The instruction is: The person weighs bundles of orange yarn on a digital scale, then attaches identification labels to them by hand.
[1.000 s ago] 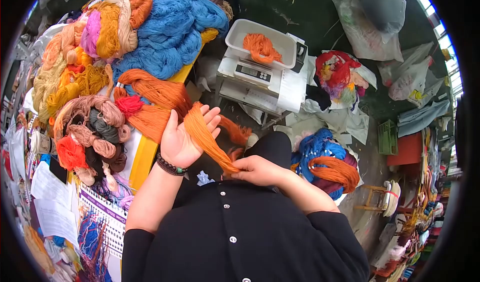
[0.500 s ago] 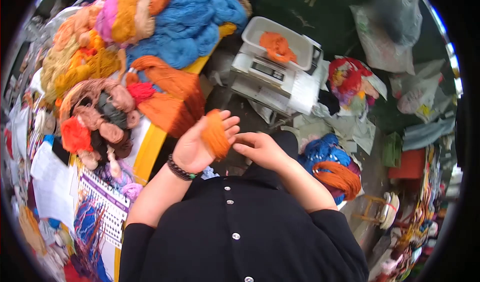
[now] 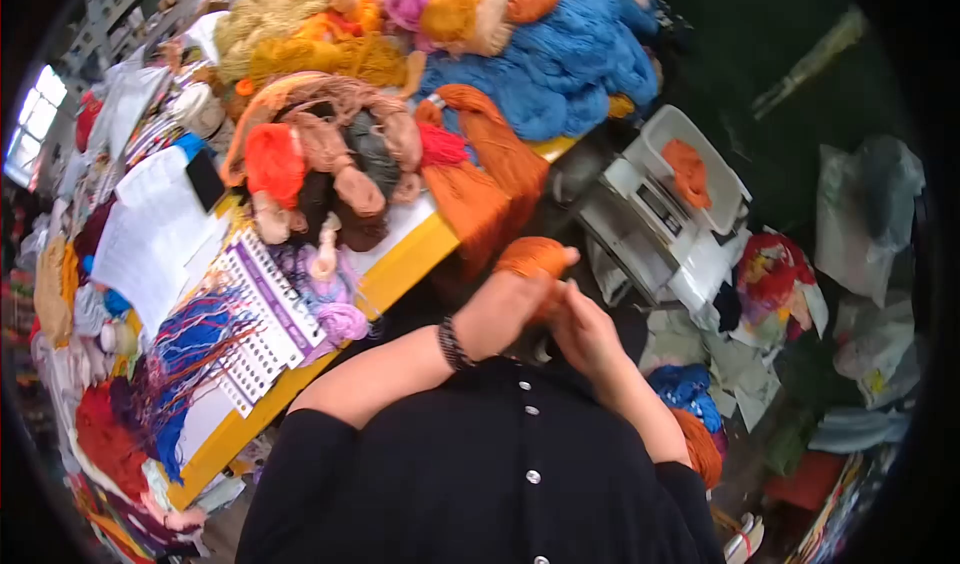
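A small bundle of orange yarn (image 3: 532, 256) is wrapped around the fingers of my left hand (image 3: 497, 316), which wears a dark beaded bracelet and is closed with the yarn. Most of its fingers are hidden by the wraps. Close against it, my right hand (image 3: 588, 336) has its fingers bent at the lower end of the bundle, gripping the yarn there; the fingertips are partly blurred. Beyond the hands, a large orange skein (image 3: 480, 199) hangs over the table edge, with a red-pink hank (image 3: 441, 145) beside it.
On the yellow-edged table (image 3: 408, 264) lie blue yarn (image 3: 560, 59), brown and peach hanks (image 3: 355, 189), a spiral-bound calendar sheet (image 3: 262, 314) and papers (image 3: 150, 234). A scale (image 3: 650, 224) carries a white tub (image 3: 735, 189) with orange yarn. Bags (image 3: 860, 224) lie at right.
My left hand has turned from palm-up to closed around the yarn, and my right hand has come in against it. The view has swung left, showing more of the table.
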Demonstrator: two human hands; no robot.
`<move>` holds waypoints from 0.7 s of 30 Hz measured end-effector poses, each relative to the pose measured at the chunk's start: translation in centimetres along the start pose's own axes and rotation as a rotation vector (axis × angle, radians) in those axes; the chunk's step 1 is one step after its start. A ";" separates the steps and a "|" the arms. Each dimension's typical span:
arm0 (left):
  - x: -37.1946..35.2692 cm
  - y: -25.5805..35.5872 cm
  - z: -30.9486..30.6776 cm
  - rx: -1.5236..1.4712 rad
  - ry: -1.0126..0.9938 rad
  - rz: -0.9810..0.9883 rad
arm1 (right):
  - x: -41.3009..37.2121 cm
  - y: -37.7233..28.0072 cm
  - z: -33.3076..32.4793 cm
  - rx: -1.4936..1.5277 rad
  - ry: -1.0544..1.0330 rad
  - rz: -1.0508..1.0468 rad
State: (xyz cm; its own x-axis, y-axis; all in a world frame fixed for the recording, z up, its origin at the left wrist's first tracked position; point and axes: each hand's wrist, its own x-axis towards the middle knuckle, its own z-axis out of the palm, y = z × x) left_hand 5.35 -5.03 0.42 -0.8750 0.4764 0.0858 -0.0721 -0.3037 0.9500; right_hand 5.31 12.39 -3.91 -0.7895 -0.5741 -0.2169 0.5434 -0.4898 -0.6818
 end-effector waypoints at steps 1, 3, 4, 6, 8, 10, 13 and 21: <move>-0.3 0.8 0.0 -0.041 0.040 0.048 | -0.2 0.0 0.8 0.008 0.019 -0.013; -0.5 -0.2 -1.1 -0.393 0.057 -0.032 | -0.1 -0.7 3.1 -0.080 0.108 0.047; -0.6 0.1 -1.4 -0.494 0.045 -0.069 | 0.0 -1.0 3.7 -0.079 0.110 0.084; -0.9 1.0 -1.6 -0.602 0.060 -0.125 | 0.0 -1.6 4.1 -0.062 0.041 0.167; -1.1 1.5 -1.5 -0.663 0.096 -0.151 | 0.1 -1.3 4.2 -0.049 0.051 0.168; -1.2 1.3 -1.7 -0.683 0.067 -0.155 | 0.1 -1.2 4.4 -0.047 0.093 0.202; -1.1 1.1 -1.7 -0.708 0.052 -0.162 | -0.1 -1.4 4.7 -0.058 0.135 0.231; -0.9 0.1 -1.8 -0.715 0.035 -0.165 | 0.5 -1.1 3.4 -0.167 0.171 0.366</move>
State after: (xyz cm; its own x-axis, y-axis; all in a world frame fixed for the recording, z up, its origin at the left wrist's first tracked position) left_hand 5.30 -7.01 -0.10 -0.8400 0.5390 -0.0625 -0.4880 -0.7001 0.5212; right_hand 5.27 10.36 -0.91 -0.5968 -0.5662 -0.5685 0.7540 -0.1534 -0.6387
